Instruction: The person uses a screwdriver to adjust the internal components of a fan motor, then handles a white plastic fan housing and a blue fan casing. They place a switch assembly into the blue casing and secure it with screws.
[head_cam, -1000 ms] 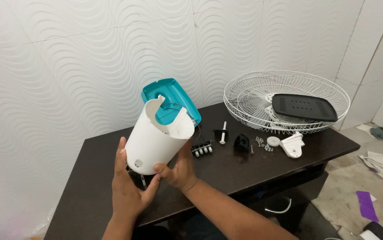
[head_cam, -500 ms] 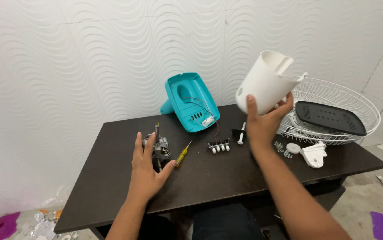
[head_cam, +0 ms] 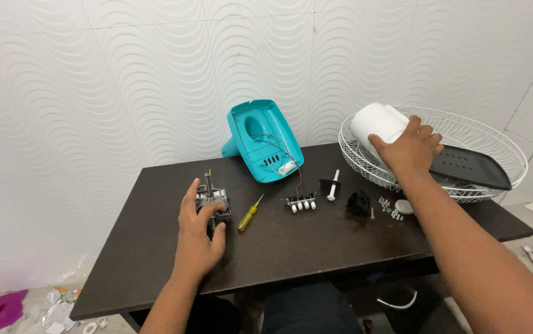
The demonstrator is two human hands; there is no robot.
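Head view: right hand (head_cam: 410,148) has lowered white housing (head_cam: 378,124) into grille (head_cam: 495,139).

No packages, labels, signs, screens in view

motor (head_cam: 212,204) left of screwdriver (head_cam: 249,214), housing (head_cam: 379,127) in grille (head_cam: 477,133)

A teal housing (head_cam: 263,141) leans at the table's (head_cam: 291,247) back edge; a yellow screwdriver (head_cam: 249,214), switch block (head_cam: 300,202) and screws (head_cam: 388,207) lie mid-table.
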